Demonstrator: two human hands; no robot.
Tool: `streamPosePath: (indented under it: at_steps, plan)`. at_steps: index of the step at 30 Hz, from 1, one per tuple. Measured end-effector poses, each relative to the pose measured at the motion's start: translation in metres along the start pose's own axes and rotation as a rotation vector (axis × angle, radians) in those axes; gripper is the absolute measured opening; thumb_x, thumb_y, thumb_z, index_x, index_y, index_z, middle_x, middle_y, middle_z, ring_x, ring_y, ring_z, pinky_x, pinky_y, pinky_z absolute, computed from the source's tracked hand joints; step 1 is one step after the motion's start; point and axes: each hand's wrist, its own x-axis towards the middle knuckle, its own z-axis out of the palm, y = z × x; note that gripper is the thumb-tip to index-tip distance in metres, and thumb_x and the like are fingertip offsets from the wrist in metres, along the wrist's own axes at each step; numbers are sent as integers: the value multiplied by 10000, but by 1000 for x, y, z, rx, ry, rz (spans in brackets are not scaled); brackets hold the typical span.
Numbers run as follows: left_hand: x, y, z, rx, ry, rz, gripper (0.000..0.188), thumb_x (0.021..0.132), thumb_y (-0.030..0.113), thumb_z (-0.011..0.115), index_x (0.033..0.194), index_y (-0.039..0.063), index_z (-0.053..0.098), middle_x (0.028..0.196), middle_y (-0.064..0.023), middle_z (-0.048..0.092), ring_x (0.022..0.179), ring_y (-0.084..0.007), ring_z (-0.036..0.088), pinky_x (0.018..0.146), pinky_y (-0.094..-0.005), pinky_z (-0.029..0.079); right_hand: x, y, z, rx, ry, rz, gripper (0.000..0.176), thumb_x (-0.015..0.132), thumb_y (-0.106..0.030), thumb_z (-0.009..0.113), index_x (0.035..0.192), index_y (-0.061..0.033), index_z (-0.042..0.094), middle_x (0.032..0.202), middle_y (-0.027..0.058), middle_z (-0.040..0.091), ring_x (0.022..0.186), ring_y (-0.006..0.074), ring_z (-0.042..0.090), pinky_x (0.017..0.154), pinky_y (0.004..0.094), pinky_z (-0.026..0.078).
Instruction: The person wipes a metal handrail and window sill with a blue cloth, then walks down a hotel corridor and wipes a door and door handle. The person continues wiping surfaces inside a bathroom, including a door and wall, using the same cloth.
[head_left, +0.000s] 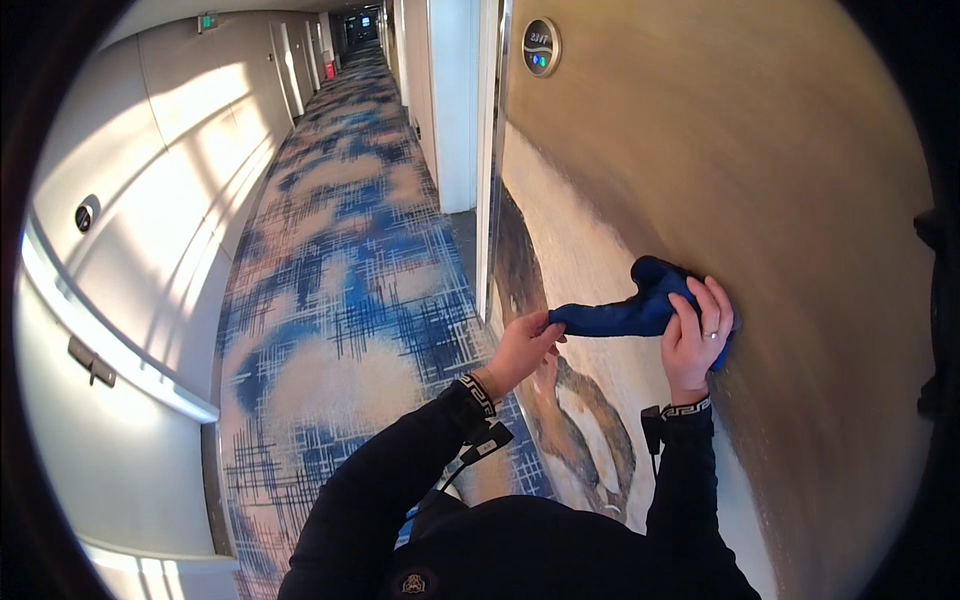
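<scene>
A dark blue cloth (619, 319) stretches between my two hands in front of a painted wall (795, 187). Its narrow end is pinched between the thumb and fingers of my left hand (525, 349). My right hand (696, 330), with a ring on one finger, lies over the bunched part of the cloth and presses it to the wall. One fold of the cloth sticks up above the right hand. The wall is brown and gold, with a cream area and darker painted shapes lower down.
A round sign (541, 46) with numbers and small lights is mounted higher on the wall. To the left, a patterned blue and beige carpet (360, 247) runs down a long corridor. A white door (105, 420) with a handle (91, 361) is across from me.
</scene>
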Motion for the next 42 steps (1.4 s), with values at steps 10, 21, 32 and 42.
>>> streamPosePath:
  at_steps: [10,21,32,42]
  plan:
    - [178,78,-115,-80,-81,382,249,978,237,642,952,-11,647,730,-49,638,676,-107,607,587,-272,482,121,0,130,-220,212,7,290,788,102,622,1002,-74,710,1240,94,650,1219,350,560,1017,452,463]
    - [334,2,-177,89,-250,249,266,980,269,651,958,4,642,761,-60,644,623,-110,617,526,-264,509,48,-8,244,-330,-131,57,313,761,47,664,1035,-88,729,1260,93,639,1226,338,563,1023,460,460]
    - [490,10,-316,189,-248,228,248,958,223,655,868,6,575,732,-62,661,654,-119,643,557,-276,532,36,-40,438,-273,-188,105,265,828,47,642,1054,-56,736,1269,112,641,1211,349,575,1010,453,487]
    - [613,129,-392,-120,37,617,198,942,155,646,951,-38,602,772,-137,657,688,-192,635,630,-350,511,174,-40,599,-344,123,107,236,885,23,594,1087,-43,697,1259,154,637,1215,378,555,1023,463,450]
